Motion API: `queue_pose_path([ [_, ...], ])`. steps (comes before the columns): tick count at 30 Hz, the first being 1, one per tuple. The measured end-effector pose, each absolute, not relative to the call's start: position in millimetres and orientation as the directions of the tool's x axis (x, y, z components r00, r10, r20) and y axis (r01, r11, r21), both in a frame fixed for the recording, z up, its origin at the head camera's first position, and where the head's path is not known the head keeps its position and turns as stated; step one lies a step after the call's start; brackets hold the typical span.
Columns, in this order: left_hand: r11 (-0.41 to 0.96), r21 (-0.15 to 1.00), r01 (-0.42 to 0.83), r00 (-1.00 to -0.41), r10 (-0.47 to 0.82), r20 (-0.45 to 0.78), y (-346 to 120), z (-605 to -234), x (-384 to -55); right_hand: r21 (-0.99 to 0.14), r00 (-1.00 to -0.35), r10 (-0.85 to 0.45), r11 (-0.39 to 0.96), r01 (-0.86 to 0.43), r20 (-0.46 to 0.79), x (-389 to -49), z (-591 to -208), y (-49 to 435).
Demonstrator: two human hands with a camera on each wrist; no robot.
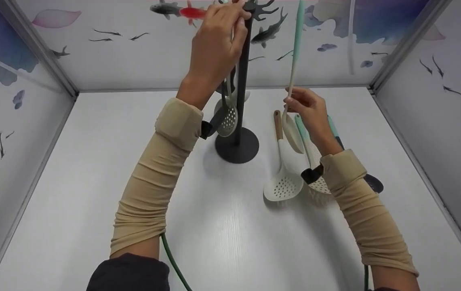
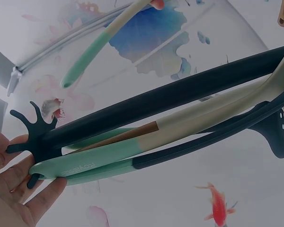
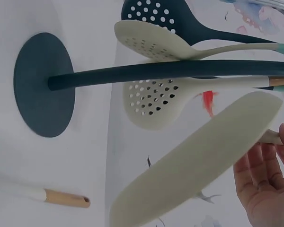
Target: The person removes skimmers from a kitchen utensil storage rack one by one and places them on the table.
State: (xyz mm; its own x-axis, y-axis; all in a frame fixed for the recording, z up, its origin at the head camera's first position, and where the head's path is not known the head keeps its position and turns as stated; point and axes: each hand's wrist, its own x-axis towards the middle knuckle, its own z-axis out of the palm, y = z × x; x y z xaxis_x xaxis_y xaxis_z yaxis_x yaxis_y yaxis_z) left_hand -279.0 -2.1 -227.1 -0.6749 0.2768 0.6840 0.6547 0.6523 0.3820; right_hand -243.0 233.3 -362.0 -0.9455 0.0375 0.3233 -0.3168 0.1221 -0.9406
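Note:
My left hand [image 1: 218, 44] grips the top of the black utensil rack [image 1: 244, 81], fingers among its hooks and touching the end of a mint handle [image 2: 85, 161]. Several utensils hang there, among them a cream slotted spoon [image 1: 229, 121] and a dark slotted turner [image 3: 154, 12]. To the right of the post, my right hand [image 1: 311, 113] pinches a cream spatula [image 1: 293, 133] by its neck. That spatula's mint handle [image 1: 299, 32] points up and its solid head points down, above the table. The rack's round base [image 1: 237, 145] stands on the table.
On the white table [image 1: 214, 226], right of the base, lies a cream skimmer [image 1: 283, 186] with a wooden handle. Beside it are a mint-handled cream slotted utensil [image 1: 319, 184] and a dark utensil [image 1: 373, 184], both partly hidden by my right arm. Printed panels enclose the table.

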Motion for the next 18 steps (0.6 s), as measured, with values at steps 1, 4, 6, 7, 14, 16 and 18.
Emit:
queue_pose_path([
  [1, 0.65, 0.383, 0.656, -0.675, 0.278, 0.684, -1.6, -227.0, -279.0, -0.941, -0.947, 0.048, 0.134, -0.309, 0.318, -241.2, -363.2, 238.4],
  [4, 0.646, 0.385, 0.659, -0.674, 0.282, 0.682, -0.5, -226.9, -278.8, -0.942, -0.948, 0.085, 0.17, -0.29, 0.307, -235.0, -368.0, 255.1],
  [6, 0.645, 0.386, 0.659, -0.676, 0.283, 0.681, -0.2, -227.0, -278.6, -0.94, -0.946, 0.114, 0.198, -0.276, 0.302, -230.1, -372.2, 267.3],
  [7, 0.645, 0.386, 0.659, -0.676, 0.282, 0.681, 0.0, -227.0, -278.5, -0.939, -0.945, 0.13, 0.214, -0.269, 0.3, -227.7, -374.5, 273.8],
  [14, 0.647, 0.386, 0.658, -0.671, 0.271, 0.69, 0.4, -227.2, -277.9, -0.906, -0.934, 0.257, 0.403, -0.131, 0.25, -207.7, -387.0, 321.5],
  [16, 0.648, 0.385, 0.657, -0.67, 0.268, 0.692, 0.3, -227.2, -277.9, -0.893, -0.926, 0.3, 0.443, -0.077, 0.229, -201.7, -389.6, 333.4],
  [18, 0.647, 0.384, 0.658, -0.667, 0.266, 0.696, 0.3, -227.1, -278.0, -0.884, -0.918, 0.34, 0.467, -0.026, 0.207, -196.2, -392.5, 345.2],
])
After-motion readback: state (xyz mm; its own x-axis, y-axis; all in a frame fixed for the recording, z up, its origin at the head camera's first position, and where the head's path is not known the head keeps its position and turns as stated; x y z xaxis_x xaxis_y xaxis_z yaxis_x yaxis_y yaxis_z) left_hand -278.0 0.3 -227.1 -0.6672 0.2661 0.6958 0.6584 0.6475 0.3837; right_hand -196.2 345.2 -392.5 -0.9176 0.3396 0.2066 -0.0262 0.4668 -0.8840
